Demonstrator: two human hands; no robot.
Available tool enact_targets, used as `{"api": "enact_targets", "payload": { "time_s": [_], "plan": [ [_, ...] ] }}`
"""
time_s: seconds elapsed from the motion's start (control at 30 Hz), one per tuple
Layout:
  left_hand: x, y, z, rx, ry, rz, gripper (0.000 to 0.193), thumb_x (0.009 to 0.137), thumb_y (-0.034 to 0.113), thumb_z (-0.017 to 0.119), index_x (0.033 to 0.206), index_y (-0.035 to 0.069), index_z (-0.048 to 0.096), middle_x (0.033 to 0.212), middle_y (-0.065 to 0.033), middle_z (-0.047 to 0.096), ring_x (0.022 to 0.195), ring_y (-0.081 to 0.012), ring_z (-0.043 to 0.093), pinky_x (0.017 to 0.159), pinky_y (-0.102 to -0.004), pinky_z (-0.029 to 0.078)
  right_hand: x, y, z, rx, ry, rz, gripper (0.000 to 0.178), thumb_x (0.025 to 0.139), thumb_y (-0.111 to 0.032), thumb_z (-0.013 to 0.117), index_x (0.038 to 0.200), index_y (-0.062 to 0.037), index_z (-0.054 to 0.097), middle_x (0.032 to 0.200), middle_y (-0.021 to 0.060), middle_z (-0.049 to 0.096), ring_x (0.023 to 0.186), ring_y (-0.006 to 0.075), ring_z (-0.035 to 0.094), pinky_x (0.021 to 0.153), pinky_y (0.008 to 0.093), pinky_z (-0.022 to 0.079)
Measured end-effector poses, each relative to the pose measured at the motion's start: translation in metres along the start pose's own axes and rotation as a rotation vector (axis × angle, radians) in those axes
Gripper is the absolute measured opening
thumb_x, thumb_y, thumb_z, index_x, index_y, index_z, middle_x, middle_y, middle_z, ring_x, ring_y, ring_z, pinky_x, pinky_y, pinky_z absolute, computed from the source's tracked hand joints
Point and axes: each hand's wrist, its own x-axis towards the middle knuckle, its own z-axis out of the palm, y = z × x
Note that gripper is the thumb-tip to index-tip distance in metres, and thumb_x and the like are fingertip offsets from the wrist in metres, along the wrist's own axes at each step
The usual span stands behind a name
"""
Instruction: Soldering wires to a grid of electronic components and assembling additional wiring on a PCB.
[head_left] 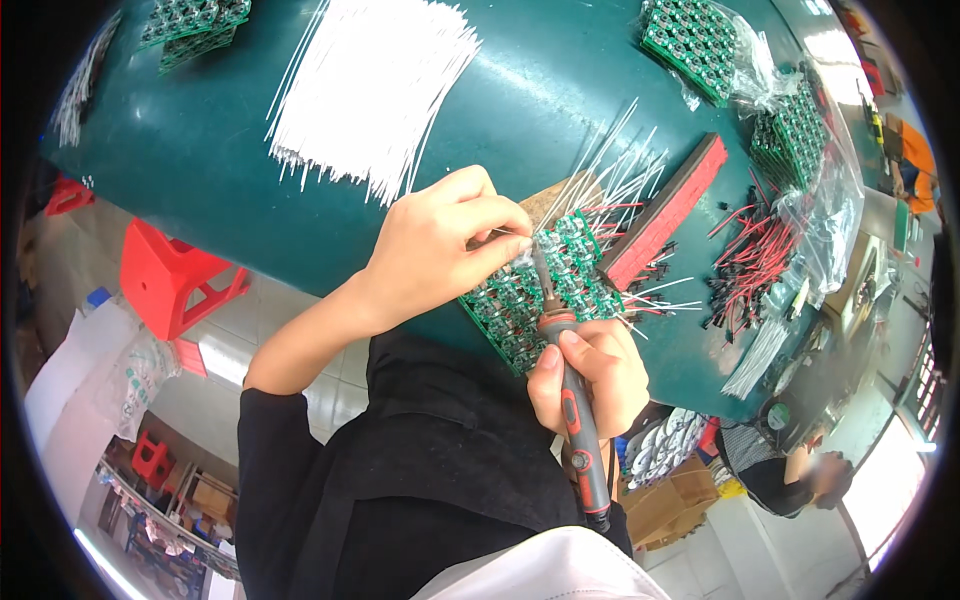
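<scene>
Your right grip wraps the soldering iron, its tip at the green circuit panel just beyond. Your left grip pinches narrow above that panel, contents unclear. Farther across the tabletop lie white wires.

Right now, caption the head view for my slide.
Right hand holds a soldering iron over green circuit boards, left hand close by its tip; white wires piled on the table.
</scene>
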Motion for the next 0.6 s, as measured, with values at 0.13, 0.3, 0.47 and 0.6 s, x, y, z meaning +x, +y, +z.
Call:
{"api": "enact_targets", "payload": {
  "time_s": [0.13,0.3,0.47,0.6],
  "plan": [
    [-0.002,0.007,-0.005,-0.103,0.080,-0.061,0.005,0.082,0.006,0.070,0.085,0.007,0.066,0.077,-0.0029,0.053,0.062,-0.0124,0.054,0.055,-0.0261,0.045,-0.006,0.002,-0.004,0.030,0.054,-0.013,0.024,0.073,0.002,0.071,0.092,-0.0007,0.058,0.066,0.0088,0.060,0.056,0.0243,0.060,0.050,0.0325,0.050],
    [-0.013,-0.005,-0.012,-0.123,0.061,0.013,0.007,0.081,0.004,0.069,0.084,0.006,0.063,0.078,-0.0029,0.054,0.064,-0.0125,0.055,0.056,-0.0256,0.044,-0.006,-0.008,-0.006,0.066,-0.014,-0.038,0.024,0.073,0.002,0.071,0.093,-0.0002,0.058,0.064,0.0071,0.058,0.056,0.0236,0.061,0.050,0.0314,0.050],
    [-0.016,-0.007,-0.008,-0.118,0.049,0.040,0.008,0.079,0.005,0.070,0.084,0.008,0.064,0.078,-0.0026,0.055,0.063,-0.0127,0.056,0.054,-0.0271,0.044,-0.008,-0.008,0.005,0.066,-0.014,-0.011,0.021,0.073,0.004,0.070,0.090,0.0009,0.059,0.065,0.0087,0.060,0.057,0.0250,0.063,0.051,0.0320,0.052],
    [-0.014,-0.009,-0.004,-0.098,0.060,0.054,0.008,0.078,0.005,0.071,0.083,0.008,0.066,0.078,-0.0022,0.055,0.061,-0.0129,0.057,0.052,-0.0281,0.045,-0.009,-0.008,0.008,0.058,-0.008,-0.034,0.020,0.072,0.004,0.071,0.089,0.0011,0.059,0.065,0.0083,0.059,0.057,0.0246,0.062,0.050,0.0316,0.052]
  ]
}}
